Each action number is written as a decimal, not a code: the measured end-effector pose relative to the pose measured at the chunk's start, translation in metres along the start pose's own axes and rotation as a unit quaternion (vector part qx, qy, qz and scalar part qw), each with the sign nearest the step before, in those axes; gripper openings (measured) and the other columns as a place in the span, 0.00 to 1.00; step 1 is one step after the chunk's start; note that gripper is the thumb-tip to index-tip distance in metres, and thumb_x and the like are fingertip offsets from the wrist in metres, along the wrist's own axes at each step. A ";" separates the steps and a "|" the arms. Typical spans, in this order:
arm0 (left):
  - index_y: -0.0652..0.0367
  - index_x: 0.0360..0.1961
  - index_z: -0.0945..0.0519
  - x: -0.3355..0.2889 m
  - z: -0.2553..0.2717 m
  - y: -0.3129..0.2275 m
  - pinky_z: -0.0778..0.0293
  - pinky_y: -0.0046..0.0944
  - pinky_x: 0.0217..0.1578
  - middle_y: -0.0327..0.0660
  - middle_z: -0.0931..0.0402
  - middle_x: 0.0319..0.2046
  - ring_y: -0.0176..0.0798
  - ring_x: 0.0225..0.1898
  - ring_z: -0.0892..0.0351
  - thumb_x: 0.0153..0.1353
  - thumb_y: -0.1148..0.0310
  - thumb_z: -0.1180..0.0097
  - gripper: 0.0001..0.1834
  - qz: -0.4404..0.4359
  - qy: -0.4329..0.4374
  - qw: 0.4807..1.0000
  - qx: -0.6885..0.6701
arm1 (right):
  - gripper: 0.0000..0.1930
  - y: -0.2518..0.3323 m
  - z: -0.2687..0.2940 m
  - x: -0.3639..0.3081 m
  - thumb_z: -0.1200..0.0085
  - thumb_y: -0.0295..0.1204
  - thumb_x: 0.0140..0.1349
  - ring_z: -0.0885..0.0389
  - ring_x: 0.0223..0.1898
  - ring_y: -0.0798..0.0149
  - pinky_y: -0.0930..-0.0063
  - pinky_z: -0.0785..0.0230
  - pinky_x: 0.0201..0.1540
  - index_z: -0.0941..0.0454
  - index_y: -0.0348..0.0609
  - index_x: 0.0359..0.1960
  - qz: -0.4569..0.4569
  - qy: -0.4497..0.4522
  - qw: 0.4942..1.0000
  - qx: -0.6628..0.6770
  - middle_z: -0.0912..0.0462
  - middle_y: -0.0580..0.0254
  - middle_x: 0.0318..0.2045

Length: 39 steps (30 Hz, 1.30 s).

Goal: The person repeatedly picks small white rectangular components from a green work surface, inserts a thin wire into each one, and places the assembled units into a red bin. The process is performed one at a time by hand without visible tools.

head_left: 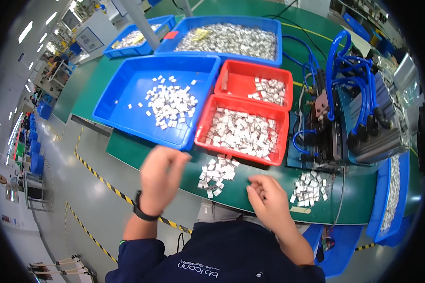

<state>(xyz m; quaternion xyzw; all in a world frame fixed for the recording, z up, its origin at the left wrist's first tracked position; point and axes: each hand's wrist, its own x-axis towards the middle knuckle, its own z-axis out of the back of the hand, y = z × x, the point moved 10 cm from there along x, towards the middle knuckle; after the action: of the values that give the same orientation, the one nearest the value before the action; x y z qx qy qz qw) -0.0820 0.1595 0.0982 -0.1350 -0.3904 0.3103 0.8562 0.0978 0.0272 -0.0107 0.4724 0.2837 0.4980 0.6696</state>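
Front red tray (pixel 282 134): well filled; loose white pieces (pixel 217 174) remained before it. Left hand (pixel 161 177) leftward, right hand (pixel 270 202) in front: grips were curled, contents unclear.

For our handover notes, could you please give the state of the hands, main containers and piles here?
Left hand: blurred, fingers bent
Right hand: fingers curled
Near blue tray: partly filled with white pieces
Front red bin: bottom mostly covered
Rear red bin: partly filled, toward right
Far large blue bin: bottom mostly covered
Far small blue bin: partly filled
Narrow blue tray: pieces along its length
Centre pile: loose, spread out
Right pile: loose, spread out
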 end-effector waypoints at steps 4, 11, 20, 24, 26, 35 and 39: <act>0.62 0.40 0.27 -0.043 -0.058 -0.016 0.30 0.45 0.46 0.47 0.25 0.40 0.51 0.43 0.26 0.46 0.76 0.32 0.20 -0.010 0.103 0.994 -0.024 | 0.20 0.032 -0.023 0.026 0.44 0.25 0.55 0.19 0.29 0.60 0.69 0.26 0.30 0.28 0.43 0.51 0.088 0.006 0.955 -0.284 0.25 0.56 0.32; 0.67 0.54 0.30 -0.044 -0.097 -0.023 0.36 0.52 0.55 0.54 0.33 0.53 0.59 0.57 0.35 0.44 0.64 0.30 0.36 -0.011 0.158 0.987 0.034 | 0.18 0.018 -0.025 0.023 0.44 0.26 0.54 0.20 0.33 0.57 0.67 0.26 0.31 0.27 0.44 0.49 0.046 0.025 0.936 -0.349 0.29 0.58 0.31; 0.62 0.44 0.24 -0.043 -0.117 -0.042 0.31 0.48 0.49 0.46 0.27 0.45 0.54 0.50 0.29 0.44 0.74 0.33 0.22 -0.101 0.175 0.979 -0.033 | 0.06 0.015 0.010 -0.003 0.43 0.27 0.59 0.24 0.27 0.56 0.64 0.29 0.28 0.24 0.41 0.37 0.092 -0.089 0.949 -0.289 0.28 0.58 0.28; 0.59 0.42 0.22 -0.042 -0.109 -0.043 0.34 0.46 0.47 0.43 0.26 0.45 0.49 0.47 0.29 0.42 0.73 0.32 0.22 -0.100 0.147 0.984 -0.002 | 0.05 0.006 0.025 -0.001 0.44 0.27 0.61 0.22 0.25 0.57 0.68 0.29 0.27 0.24 0.39 0.33 0.065 -0.114 0.977 -0.167 0.24 0.57 0.26; 0.57 0.42 0.22 -0.042 -0.106 -0.055 0.37 0.44 0.46 0.41 0.26 0.44 0.47 0.45 0.30 0.41 0.72 0.31 0.23 -0.104 0.142 0.984 0.003 | 0.05 0.000 0.032 -0.001 0.45 0.27 0.62 0.21 0.24 0.59 0.69 0.29 0.26 0.23 0.38 0.33 0.023 -0.120 0.988 -0.099 0.22 0.56 0.24; 0.54 0.36 0.19 -0.048 -0.121 -0.064 0.40 0.42 0.43 0.35 0.27 0.35 0.41 0.39 0.32 0.41 0.73 0.31 0.18 -0.109 0.135 0.985 0.012 | 0.09 -0.043 0.032 -0.014 0.48 0.29 0.66 0.21 0.22 0.73 0.79 0.30 0.23 0.24 0.35 0.39 -0.120 -0.118 0.977 0.129 0.18 0.58 0.26; 0.56 0.35 0.18 -0.044 -0.114 -0.065 0.36 0.41 0.39 0.35 0.27 0.32 0.41 0.36 0.31 0.41 0.76 0.32 0.16 -0.109 0.126 0.986 -0.026 | 0.11 -0.051 0.024 -0.017 0.49 0.29 0.67 0.20 0.23 0.71 0.81 0.30 0.21 0.25 0.31 0.42 -0.189 -0.087 0.918 0.338 0.18 0.55 0.29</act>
<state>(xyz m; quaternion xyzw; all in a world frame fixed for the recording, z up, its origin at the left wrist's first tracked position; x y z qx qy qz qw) 0.0098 0.0830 0.0281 -0.1521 -0.2995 0.1849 0.9236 0.1329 -0.0001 -0.0496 0.6491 0.4600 0.1937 0.5741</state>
